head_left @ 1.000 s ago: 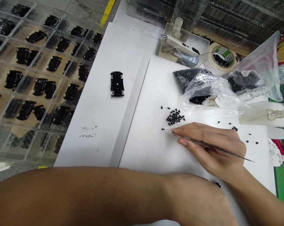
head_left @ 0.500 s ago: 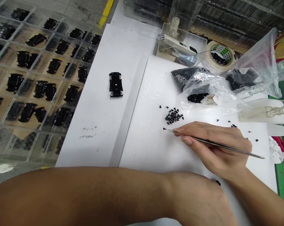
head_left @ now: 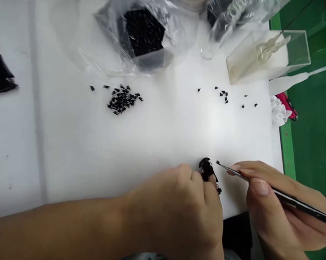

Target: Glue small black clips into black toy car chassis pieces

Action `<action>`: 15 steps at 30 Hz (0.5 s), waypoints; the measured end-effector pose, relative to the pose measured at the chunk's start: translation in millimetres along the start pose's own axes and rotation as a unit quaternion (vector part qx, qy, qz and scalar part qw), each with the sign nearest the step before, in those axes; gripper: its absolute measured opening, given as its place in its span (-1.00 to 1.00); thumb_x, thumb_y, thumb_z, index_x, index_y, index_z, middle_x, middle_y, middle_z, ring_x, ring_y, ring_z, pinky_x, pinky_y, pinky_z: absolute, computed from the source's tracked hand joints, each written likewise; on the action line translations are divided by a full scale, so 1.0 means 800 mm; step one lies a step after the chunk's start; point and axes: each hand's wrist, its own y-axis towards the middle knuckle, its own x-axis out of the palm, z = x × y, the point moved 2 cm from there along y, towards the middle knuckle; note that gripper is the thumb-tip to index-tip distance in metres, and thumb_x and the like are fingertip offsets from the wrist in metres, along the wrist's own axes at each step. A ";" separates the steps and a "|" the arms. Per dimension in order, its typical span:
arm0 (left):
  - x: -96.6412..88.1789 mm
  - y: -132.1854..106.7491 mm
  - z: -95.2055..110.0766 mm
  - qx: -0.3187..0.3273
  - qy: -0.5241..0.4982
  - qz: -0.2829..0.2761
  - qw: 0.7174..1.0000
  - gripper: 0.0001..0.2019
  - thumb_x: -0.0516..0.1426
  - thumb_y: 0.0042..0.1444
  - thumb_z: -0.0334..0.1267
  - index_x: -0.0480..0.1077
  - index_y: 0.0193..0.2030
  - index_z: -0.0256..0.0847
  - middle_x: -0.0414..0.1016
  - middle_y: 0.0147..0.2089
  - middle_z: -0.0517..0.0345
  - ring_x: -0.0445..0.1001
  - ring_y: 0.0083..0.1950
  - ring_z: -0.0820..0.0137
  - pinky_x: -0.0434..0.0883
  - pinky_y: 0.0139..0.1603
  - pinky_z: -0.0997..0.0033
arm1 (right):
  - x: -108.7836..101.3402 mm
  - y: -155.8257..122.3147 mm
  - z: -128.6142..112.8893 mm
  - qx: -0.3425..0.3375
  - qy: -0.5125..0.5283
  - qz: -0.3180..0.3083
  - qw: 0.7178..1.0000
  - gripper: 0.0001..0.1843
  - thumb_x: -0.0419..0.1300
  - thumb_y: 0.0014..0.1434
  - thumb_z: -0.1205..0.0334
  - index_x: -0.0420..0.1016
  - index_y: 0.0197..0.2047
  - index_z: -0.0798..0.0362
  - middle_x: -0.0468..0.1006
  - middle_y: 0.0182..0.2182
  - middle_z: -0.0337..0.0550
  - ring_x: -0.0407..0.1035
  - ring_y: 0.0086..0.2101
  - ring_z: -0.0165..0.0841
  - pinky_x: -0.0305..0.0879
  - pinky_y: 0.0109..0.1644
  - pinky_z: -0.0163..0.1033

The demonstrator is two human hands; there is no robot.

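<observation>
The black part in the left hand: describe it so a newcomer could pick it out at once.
Start at the white foam sheet, with the green surface beyond its right edge. Near its lower edge, the left hand pinches a glossy black moulded part. Far larger than the tiny black pieces scattered on the foam, it sits right beside the tweezers' tip.
</observation>
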 end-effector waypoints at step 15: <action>0.005 -0.001 0.007 -0.109 -0.093 -0.019 0.990 -0.81 0.29 0.19 -0.43 0.40 -0.37 -0.14 0.31 -0.48 0.24 0.17 -0.54 0.35 0.13 -0.63 0.19 | 0.013 0.008 -0.016 0.056 -0.034 -0.108 0.992 -0.69 0.38 0.49 0.36 0.75 0.18 -0.20 0.82 0.00 -0.24 0.78 -0.08 -0.07 0.88 0.04 -0.04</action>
